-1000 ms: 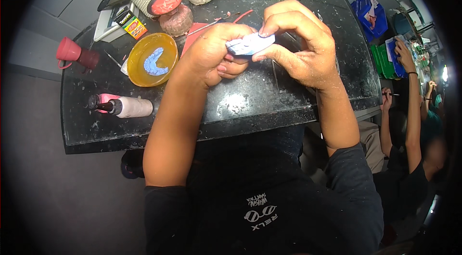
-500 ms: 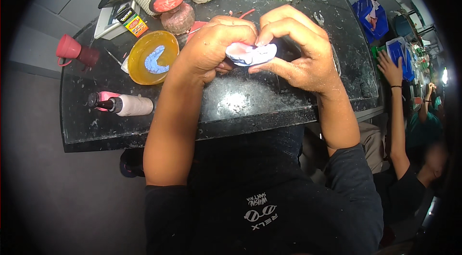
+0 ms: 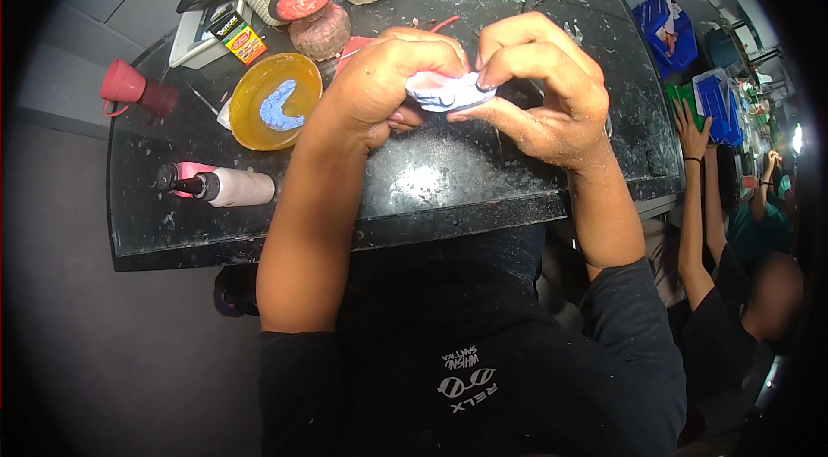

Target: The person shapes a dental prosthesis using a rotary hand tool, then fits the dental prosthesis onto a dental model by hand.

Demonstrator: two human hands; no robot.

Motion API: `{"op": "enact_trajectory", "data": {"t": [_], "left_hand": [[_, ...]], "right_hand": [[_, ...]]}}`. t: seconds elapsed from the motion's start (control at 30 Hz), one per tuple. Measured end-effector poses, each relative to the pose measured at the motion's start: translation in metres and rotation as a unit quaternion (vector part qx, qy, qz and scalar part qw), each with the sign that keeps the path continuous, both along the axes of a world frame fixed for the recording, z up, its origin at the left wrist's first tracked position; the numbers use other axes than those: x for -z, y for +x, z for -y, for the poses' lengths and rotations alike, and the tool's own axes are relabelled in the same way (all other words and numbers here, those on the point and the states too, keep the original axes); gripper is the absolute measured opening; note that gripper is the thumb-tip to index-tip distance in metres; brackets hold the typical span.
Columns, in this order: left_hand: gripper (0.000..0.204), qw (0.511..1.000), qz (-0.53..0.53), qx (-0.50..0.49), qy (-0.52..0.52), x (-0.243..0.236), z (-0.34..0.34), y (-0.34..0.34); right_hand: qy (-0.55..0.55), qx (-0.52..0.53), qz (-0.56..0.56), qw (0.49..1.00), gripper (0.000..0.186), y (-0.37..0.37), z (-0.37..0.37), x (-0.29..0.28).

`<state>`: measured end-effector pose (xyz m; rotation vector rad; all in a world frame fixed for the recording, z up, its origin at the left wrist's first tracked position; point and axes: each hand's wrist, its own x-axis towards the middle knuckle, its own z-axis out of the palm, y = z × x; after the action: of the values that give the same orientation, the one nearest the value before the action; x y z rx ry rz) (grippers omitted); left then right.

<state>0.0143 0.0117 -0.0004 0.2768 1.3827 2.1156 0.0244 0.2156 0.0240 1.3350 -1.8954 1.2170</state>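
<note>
Both hands pinch a small pale-blue and white moulded cast [image 3: 448, 90] above the dusty black counter [image 3: 431, 190]. The left hand [image 3: 384, 82] steadies one end while the right hand [image 3: 539, 86] closes its grip on the other, fingertips braced to work it.

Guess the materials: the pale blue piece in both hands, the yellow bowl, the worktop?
Pale blue piece, pinched between left hand and right hand: looks like matte plaster or set putty, chalky with white patches; can't tell which. Yellow bowl: probably soft rubber or plastic, smooth with a dull sheen. Worktop: looks like polished dark stone, glossy reflections under white dust.
</note>
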Motion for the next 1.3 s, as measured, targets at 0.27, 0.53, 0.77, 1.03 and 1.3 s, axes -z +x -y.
{"op": "enact_trajectory", "data": {"t": [0.27,0.53,0.77,1.03,1.3], "left_hand": [[0.012,0.999,0.029,-0.001,0.013,0.000,-0.001,0.001],[0.012,0.999,0.035,-0.002,0.014,0.000,-0.002,0.000],[0.012,1.000,0.027,0.001,0.012,-0.001,-0.003,0.000],[0.015,0.982,-0.109,-0.153,-0.012,-0.002,-0.013,0.001],[0.010,0.809,-0.399,-0.418,-0.108,0.008,-0.025,0.001]], "right_hand": [[0.012,0.011,-0.032,0.999,0.032,0.003,0.000,-0.003],[0.016,0.015,-0.036,0.999,0.032,0.002,0.000,-0.003],[0.017,0.021,-0.034,0.999,0.031,0.002,-0.001,-0.002],[-0.032,0.055,0.122,0.991,0.051,0.002,-0.002,0.002],[-0.117,-0.053,0.471,0.873,0.035,0.005,-0.003,-0.004]]}}
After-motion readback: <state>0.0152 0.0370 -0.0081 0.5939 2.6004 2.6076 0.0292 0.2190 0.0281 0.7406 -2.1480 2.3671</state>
